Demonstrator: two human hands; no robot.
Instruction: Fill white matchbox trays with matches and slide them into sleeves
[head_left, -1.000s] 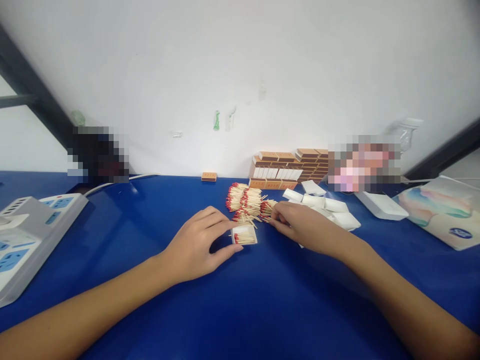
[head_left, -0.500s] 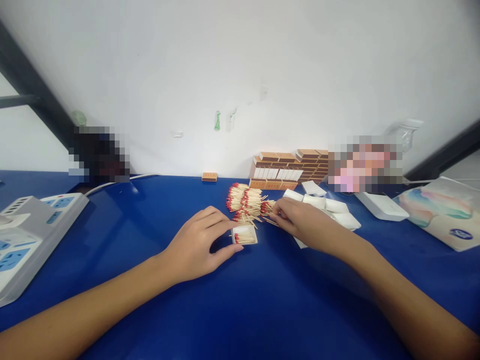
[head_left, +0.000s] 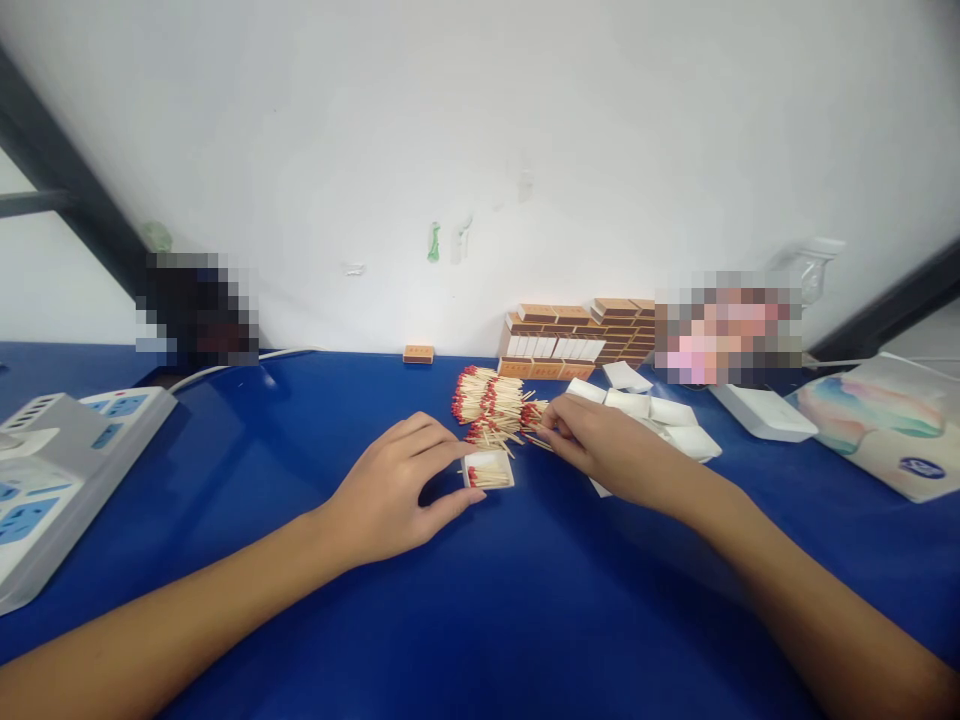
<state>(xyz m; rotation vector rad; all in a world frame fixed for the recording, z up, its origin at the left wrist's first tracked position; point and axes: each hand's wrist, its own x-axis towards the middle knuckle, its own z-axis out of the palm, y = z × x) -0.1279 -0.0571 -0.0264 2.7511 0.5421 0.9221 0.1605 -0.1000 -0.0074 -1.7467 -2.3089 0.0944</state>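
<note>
My left hand (head_left: 397, 490) rests on the blue table (head_left: 480, 600), thumb and fingers closed on the left end of a small white matchbox tray (head_left: 489, 469) that holds a few red-tipped matches. Just beyond the tray lies a loose pile of red-tipped matches (head_left: 495, 405). My right hand (head_left: 607, 445) reaches into the pile's right edge, fingertips pinched on some matches there. Several empty white trays (head_left: 660, 415) lie behind and right of that hand.
Stacked brown matchbox sleeves (head_left: 577, 335) stand against the white wall. A single brown matchbox (head_left: 418, 353) lies further left. A white power strip (head_left: 52, 470) sits at the left edge. A white flat box (head_left: 761, 410) and a tissue pack (head_left: 877, 425) lie at the right.
My right hand has shifted slightly up and left into the edge of the match pile. My left hand and the tray have stayed where they were.
</note>
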